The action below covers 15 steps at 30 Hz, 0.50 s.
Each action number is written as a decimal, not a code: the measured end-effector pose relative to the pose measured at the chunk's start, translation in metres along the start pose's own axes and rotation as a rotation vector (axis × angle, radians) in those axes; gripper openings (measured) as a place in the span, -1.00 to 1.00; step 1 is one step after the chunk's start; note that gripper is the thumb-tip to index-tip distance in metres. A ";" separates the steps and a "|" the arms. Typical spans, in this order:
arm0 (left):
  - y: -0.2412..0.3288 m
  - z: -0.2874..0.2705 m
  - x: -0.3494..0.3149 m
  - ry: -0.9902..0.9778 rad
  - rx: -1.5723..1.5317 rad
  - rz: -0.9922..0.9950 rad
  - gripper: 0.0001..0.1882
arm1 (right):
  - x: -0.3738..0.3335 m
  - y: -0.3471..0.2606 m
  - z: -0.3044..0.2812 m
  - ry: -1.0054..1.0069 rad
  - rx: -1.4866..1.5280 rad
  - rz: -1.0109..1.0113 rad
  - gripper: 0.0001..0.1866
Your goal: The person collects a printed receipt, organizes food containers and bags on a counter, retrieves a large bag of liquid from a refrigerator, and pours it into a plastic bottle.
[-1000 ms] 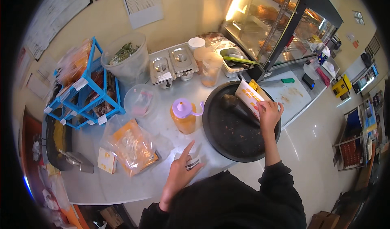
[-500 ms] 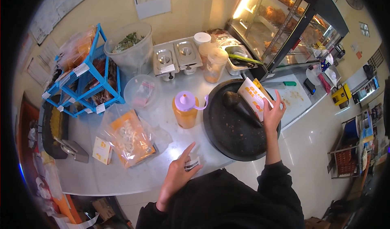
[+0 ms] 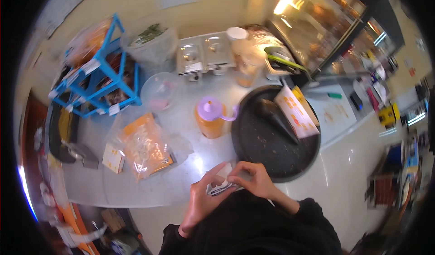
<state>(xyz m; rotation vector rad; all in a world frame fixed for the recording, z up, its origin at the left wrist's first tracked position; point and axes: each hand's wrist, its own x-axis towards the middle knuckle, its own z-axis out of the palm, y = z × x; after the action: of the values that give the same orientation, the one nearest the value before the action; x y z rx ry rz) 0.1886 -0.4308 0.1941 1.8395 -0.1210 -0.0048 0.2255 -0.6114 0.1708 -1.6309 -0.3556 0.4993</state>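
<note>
At the counter's near edge, my left hand point(image 3: 206, 196) is closed around a small white paper slip point(image 3: 220, 188) with dark print. My right hand point(image 3: 254, 179) meets it there, its thumb and fingers pinched on the slip's right side. Just beyond both hands is a large round black mortar point(image 3: 276, 153). A dark pestle point(image 3: 277, 119) lies in it. A white and orange printed paper packet point(image 3: 297, 112) leans over the mortar's right side, untouched. Left of the mortar stands a squeeze bottle point(image 3: 210, 119) with a lilac cap and orange contents.
Left on the counter are a plastic bag over an orange packet point(image 3: 147, 151), a small carton point(image 3: 112, 159) and a blue tiered rack point(image 3: 97, 83). Lidded steel pans point(image 3: 191, 58) line the back. A lit glass food cabinet point(image 3: 317, 19) and a white cutting board point(image 3: 328, 110) stand right.
My right hand has let go of the printed packet, leaving it leaning on the mortar, and come left and nearer to grip the paper slip with my left hand. The view has shifted slightly.
</note>
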 end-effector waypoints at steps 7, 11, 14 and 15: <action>-0.016 -0.011 -0.038 0.376 -0.104 -0.220 -0.71 | 0.035 0.003 0.032 -0.065 0.361 0.054 -0.53; -0.010 -0.045 -0.081 0.432 -0.348 -0.313 -0.54 | 0.048 -0.003 0.084 -0.198 0.443 -0.051 -0.54; -0.009 -0.080 -0.124 0.478 -0.535 -0.288 -0.65 | 0.045 -0.008 0.139 -0.220 0.475 -0.124 -0.59; -0.010 -0.091 -0.140 0.528 -0.506 -0.261 -0.66 | 0.043 -0.013 0.163 -0.223 0.508 -0.157 -0.61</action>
<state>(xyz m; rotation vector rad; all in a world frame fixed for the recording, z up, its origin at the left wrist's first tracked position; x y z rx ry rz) 0.0564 -0.3287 0.2001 1.2882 0.4534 0.2448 0.1791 -0.4491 0.1669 -1.0508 -0.4746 0.5979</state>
